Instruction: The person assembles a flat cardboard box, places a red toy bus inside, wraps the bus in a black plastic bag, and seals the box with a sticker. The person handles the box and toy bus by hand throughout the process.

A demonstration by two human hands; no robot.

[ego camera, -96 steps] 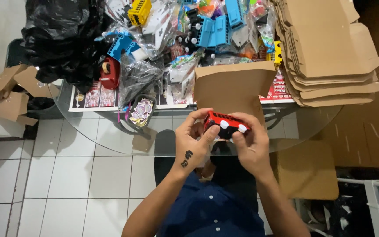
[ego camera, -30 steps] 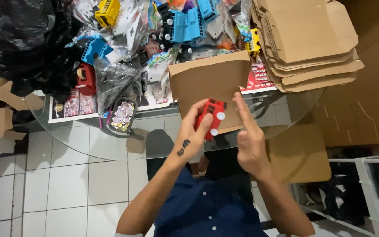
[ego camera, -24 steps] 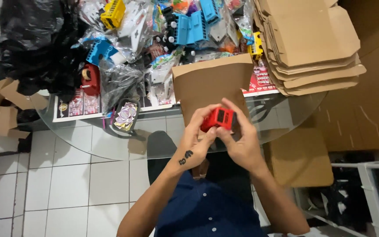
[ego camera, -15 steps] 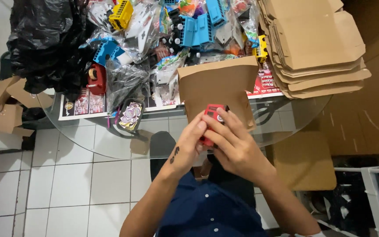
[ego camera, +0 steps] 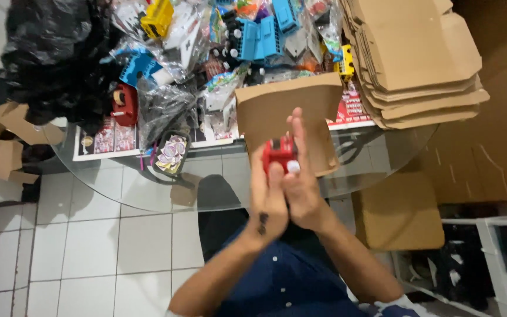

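Hands pressed together, left hand [ego camera: 267, 196] and right hand [ego camera: 301, 188] pinching a red toy car [ego camera: 278, 154] (partly hidden).

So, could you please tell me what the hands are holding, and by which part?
A small red plastic toy car, pressed between left hand and right hand by its lower sides.

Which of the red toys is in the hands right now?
The red toy car, pressed between the left hand and right hand above the glass table. The other red toy lies untouched among the bagged toys.

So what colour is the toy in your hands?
Red toy with a white wheel, seen in the head view.
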